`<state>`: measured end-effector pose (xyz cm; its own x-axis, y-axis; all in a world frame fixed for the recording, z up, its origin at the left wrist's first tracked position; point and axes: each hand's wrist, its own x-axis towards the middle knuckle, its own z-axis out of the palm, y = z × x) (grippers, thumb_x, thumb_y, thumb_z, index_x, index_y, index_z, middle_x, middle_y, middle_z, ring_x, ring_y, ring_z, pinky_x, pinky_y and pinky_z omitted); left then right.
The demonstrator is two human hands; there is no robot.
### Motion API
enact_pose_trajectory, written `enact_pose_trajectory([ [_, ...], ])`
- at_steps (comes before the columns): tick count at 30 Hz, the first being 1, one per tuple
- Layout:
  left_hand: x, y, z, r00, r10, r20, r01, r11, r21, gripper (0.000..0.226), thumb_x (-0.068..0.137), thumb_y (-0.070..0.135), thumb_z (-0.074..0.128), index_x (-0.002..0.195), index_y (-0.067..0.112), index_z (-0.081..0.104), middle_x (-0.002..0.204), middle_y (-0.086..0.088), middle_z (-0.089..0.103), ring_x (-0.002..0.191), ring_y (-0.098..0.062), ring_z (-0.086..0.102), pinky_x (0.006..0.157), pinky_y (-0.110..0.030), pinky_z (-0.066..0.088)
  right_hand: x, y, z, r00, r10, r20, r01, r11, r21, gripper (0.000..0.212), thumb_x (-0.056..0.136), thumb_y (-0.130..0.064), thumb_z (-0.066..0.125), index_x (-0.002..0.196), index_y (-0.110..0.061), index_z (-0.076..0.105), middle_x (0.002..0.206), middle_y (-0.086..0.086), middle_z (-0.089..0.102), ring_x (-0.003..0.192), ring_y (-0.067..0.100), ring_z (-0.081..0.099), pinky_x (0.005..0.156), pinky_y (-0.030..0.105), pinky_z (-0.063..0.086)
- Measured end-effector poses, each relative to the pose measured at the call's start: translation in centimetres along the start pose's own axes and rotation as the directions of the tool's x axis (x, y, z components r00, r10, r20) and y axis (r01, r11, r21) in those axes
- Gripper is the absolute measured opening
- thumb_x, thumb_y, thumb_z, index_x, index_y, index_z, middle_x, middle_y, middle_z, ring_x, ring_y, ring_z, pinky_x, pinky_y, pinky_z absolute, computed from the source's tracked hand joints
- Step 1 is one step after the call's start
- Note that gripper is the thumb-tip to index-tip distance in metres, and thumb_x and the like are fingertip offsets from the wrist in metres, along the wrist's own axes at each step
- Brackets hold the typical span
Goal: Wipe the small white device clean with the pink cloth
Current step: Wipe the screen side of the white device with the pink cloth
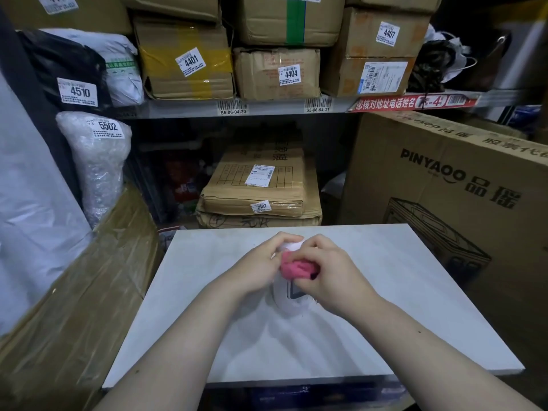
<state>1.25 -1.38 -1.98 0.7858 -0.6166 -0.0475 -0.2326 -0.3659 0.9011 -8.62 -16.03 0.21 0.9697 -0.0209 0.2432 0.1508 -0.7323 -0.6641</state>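
Both forearms reach over the near table edge; wiping is in progress.

Right hand (329, 274) fingers are closed around the bunched pink cloth (298, 269), pressing it on the upper face of the small white device (289, 301). Left hand (261, 262) fingers curl around the device's far end, gripping it steady. Device sits between the hands at mid-table (415, 292), its dark screen (294, 289) partly showing under the cloth; whether it rests on the surface or is lifted slightly cannot be told. Stacked cardboard boxes (258, 188) stand behind. Risks, as judged: smooth casing could slip from the left grip if cloth pressure rises; bunched cloth may skip edges; hard rubbing might trigger the screen.
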Motion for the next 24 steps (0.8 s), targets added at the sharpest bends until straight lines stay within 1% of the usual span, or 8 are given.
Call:
enact_pose_trajectory([
  [4,0.1,0.0,-0.1,1.000,-0.001,-0.003,0.001,1.000,0.020,0.040,0.105,0.024,0.038,0.113,0.059,0.055,0.112,0.003,0.066,0.105,-0.012,0.061,0.103,-0.037,0.045,0.1,0.1,1.3,0.986,-0.162,0.036,0.165,0.949,-0.267,0.024,0.081,-0.017,0.074,0.103,-0.024,0.076,0.096,-0.009,0.049,0.090,0.012,0.050,0.068,0.022,0.044],
  [6,0.3,-0.2,-0.2,1.000,0.002,-0.001,-0.002,1.000,0.015,0.041,0.105,0.023,0.039,0.112,0.059,0.055,0.106,0.000,0.066,0.105,-0.017,0.061,0.103,-0.038,0.045,0.0,-0.1,1.8,0.980,-0.194,0.036,0.195,0.928,-0.318,0.016,0.082,-0.016,0.072,0.096,-0.022,0.075,0.095,-0.005,0.052,0.093,0.018,0.052,0.064,0.032,0.045],
  [9,0.3,-0.3,-0.3,1.000,0.004,0.009,-0.004,1.000,-0.008,0.040,0.105,0.023,0.039,0.112,0.058,0.056,0.109,-0.003,0.066,0.108,-0.020,0.060,0.104,-0.042,0.044,-0.2,-0.1,2.1,0.978,-0.207,0.013,0.198,0.916,-0.349,0.014,0.084,-0.019,0.070,0.097,-0.021,0.075,0.095,-0.002,0.055,0.091,0.022,0.056,0.060,0.034,0.046],
  [12,0.3,-0.2,-0.1,1.000,0.006,0.001,-0.006,1.000,-0.019,0.039,0.104,0.023,0.041,0.112,0.057,0.057,0.124,0.006,0.062,0.117,-0.011,0.058,0.108,-0.041,0.041,-0.3,-0.4,1.4,0.989,-0.135,-0.068,0.114,0.961,-0.251,0.020,0.088,-0.026,0.069,0.107,-0.026,0.075,0.100,-0.003,0.055,0.085,0.014,0.052,0.066,0.031,0.048],
  [16,0.4,-0.2,-0.1,1.000,0.016,-0.003,-0.016,0.999,-0.030,0.032,0.104,0.027,0.043,0.112,0.054,0.058,0.125,0.015,0.063,0.122,-0.007,0.054,0.111,-0.040,0.038,-0.3,0.0,0.2,0.991,0.039,-0.129,-0.049,0.996,-0.074,0.023,0.090,-0.028,0.065,0.112,-0.032,0.070,0.102,-0.010,0.052,0.085,0.011,0.058,0.076,0.031,0.052],
  [18,0.4,-0.4,-0.2,1.000,0.028,0.002,-0.028,1.000,-0.008,0.034,0.105,0.026,0.040,0.114,0.054,0.057,0.128,0.016,0.061,0.126,-0.008,0.051,0.113,-0.041,0.036,-0.2,0.4,0.0,0.981,0.099,-0.169,-0.093,0.995,0.045,0.019,0.091,-0.024,0.063,0.105,-0.035,0.069,0.101,-0.011,0.053,0.084,0.008,0.059,0.074,0.027,0.052],
  [21,0.1,-0.2,-0.3,1.000,0.017,0.009,-0.017,1.000,-0.016,0.041,0.105,0.020,0.038,0.113,0.055,0.057,0.129,0.022,0.058,0.127,-0.006,0.047,0.111,-0.033,0.035,-0.2,0.9,0.0,0.964,0.165,-0.208,-0.134,0.979,0.154,0.019,0.094,-0.020,0.059,0.096,-0.037,0.067,0.101,-0.009,0.060,0.094,-0.001,0.056,0.074,0.008,0.043],
  [24,-0.1,-0.2,-0.3,0.999,0.024,0.035,-0.023,1.000,-0.015,0.041,0.104,0.020,0.038,0.117,0.055,0.056,0.130,0.020,0.057,0.126,-0.007,0.048,0.111,-0.034,0.036,-0.1,1.1,-0.3,0.934,0.291,-0.209,-0.234,0.936,0.262,0.020,0.098,-0.016,0.053,0.097,-0.031,0.067,0.094,-0.003,0.066,0.078,0.000,0.062,0.063,0.010,0.047],
])
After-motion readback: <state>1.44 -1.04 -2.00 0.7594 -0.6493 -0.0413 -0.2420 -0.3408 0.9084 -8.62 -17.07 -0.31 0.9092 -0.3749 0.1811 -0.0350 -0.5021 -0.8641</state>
